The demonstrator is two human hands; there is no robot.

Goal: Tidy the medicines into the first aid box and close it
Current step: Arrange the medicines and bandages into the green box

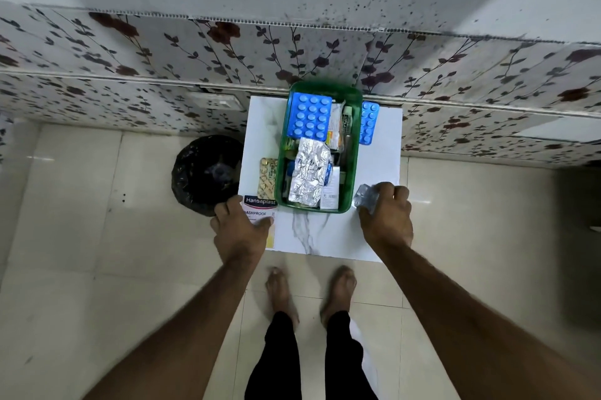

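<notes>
A green first aid box (355, 152) stands open on a small white marble-look table (312, 237). Inside lie a blue blister pack (310, 121), a crumpled silver foil strip (309, 176) and several small packets. My left hand (240, 227) rests on a Hansaplast plaster packet (260, 206) at the table's front left. My right hand (387, 214) grips a small silver blister strip (366, 198) just right of the box's near corner. A yellow tablet strip (267, 178) lies left of the box. A second blue blister pack (369, 123) lies to its right.
A bin lined with a black bag (208, 173) stands on the floor left of the table. A floral-patterned wall (162, 51) runs behind it. My bare feet (309, 292) stand on pale floor tiles just before the table's front edge.
</notes>
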